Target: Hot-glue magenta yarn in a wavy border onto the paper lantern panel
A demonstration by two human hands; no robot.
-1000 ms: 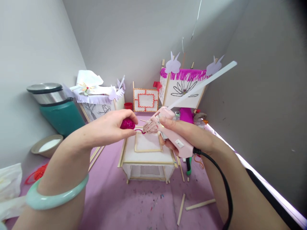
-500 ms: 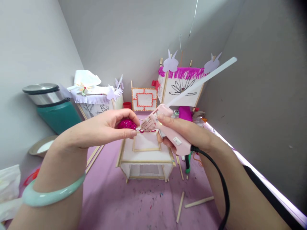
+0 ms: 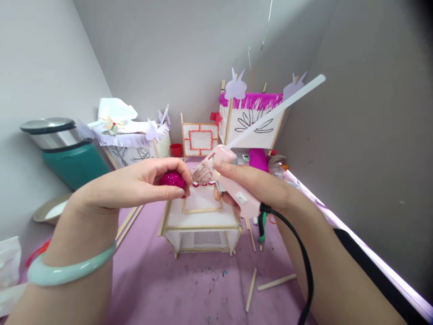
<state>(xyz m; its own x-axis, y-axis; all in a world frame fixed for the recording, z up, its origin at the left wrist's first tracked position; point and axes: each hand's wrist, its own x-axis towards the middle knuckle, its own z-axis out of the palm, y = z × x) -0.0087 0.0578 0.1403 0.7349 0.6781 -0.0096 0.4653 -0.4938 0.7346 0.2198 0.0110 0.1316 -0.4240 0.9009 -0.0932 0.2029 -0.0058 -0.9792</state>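
Note:
My left hand [image 3: 152, 180] is curled round a shiny magenta bundle [image 3: 173, 179], which looks like glittery trim; I cannot tell its exact kind. In my right hand [image 3: 243, 180] is a pale pink hot glue gun [image 3: 238, 192], its nozzle end wrapped in printed paper and pointing left toward my left fingertips. A long white glue stick [image 3: 277, 110] juts from its back. Below both hands stands a wooden-stick frame box with white panels [image 3: 203, 220]. A short wavy dark-pink strip [image 3: 203, 184] runs along the small rectangle on its top, partly hidden by the gun.
Behind are a white panel with orange trim [image 3: 200, 140], a magenta-fringed lantern [image 3: 252, 122] and a purple-fringed lantern [image 3: 131, 149]. A teal bottle [image 3: 74, 162] stands left. Loose wooden sticks [image 3: 275, 283] and green-black pliers [image 3: 262, 227] lie right. The gun's black cord [image 3: 301, 250] hangs down.
The whole view has shifted slightly, so things appear a little farther left. My left hand with the magenta bundle sits slightly lower and farther from the strip. Both grips are the same.

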